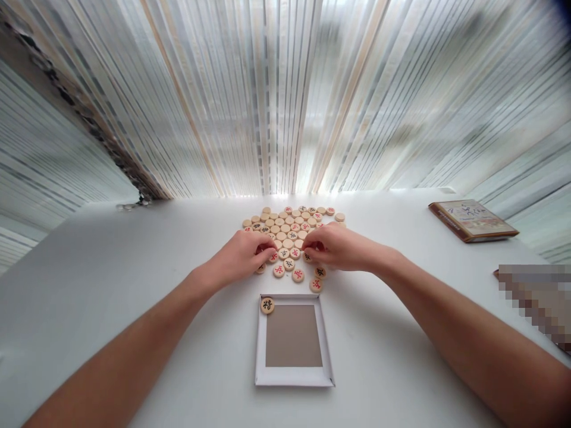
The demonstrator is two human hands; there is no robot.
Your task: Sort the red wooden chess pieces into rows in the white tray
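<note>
Touches round wooden pieces [288, 244], some red- or black-marked, with narrowly curled left hand [244, 254] and right hand [339, 245]. Cannot tell about any grip.

Single head-worn view
Looks forward and down over the white table [196, 345], curtains [289, 95] beyond.

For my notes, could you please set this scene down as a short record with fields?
Left hand: fingertips at a red-marked disc
Right hand: fingertips at a black-marked disc
Disc cluster: some faces marked, others plain
White tray: nearer the person, a disc at its far left corner
Patterned box: right side of table
</note>
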